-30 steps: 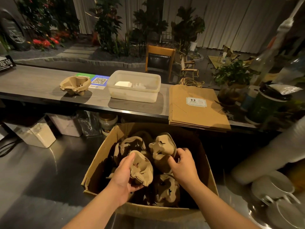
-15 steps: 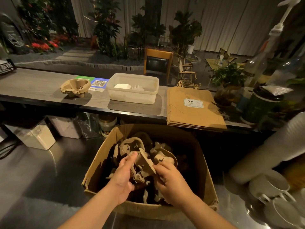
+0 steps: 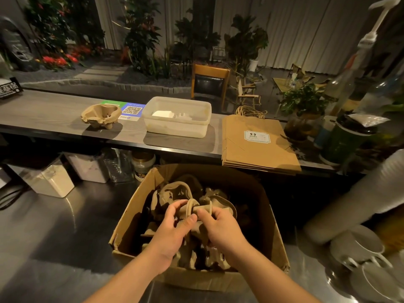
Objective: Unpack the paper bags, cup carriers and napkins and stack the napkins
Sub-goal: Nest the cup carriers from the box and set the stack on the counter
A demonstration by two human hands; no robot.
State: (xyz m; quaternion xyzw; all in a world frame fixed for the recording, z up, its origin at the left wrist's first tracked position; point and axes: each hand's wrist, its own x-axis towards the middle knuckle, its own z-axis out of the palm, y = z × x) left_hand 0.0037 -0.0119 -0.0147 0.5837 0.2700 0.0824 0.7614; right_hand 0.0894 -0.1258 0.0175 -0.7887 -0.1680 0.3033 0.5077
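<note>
Steel desk [image 3: 65,232] in front, low; raised wooden desk [image 3: 43,114] behind it, running left to right.

Open cardboard box [image 3: 271,217] on the steel desk, centre. Inside: a jumble of pulp cup carriers [image 3: 172,193], some on edge, some tipped.

Flat stack of paper bags [image 3: 258,145] on the wooden desk, right of centre, front edge overhanging the ledge above the box. White label on the top bag.

Plastic tub [image 3: 177,127] on the wooden desk, between the bags and a short nested pile of carriers [image 3: 101,115]. White napkins [image 3: 162,113] lie in the tub. QR card [image 3: 131,110] flat between pile and tub.

White canisters [image 3: 50,182] under the ledge, left. White cups [image 3: 360,248] lower right, sleeve of stacked cups [image 3: 360,197] above them. Bottles and a potted plant [image 3: 303,101] far right.

Both hands over the box, close together. Left hand [image 3: 172,232]: fingers curled over the upper edge of a folded carrier [image 3: 194,207], thumb pressed on its near side. Right hand [image 3: 220,228]: fingers curled round the same carrier's right end, thumb on the near side. The carrier is raised above the ones beneath, at about box-rim height.
</note>
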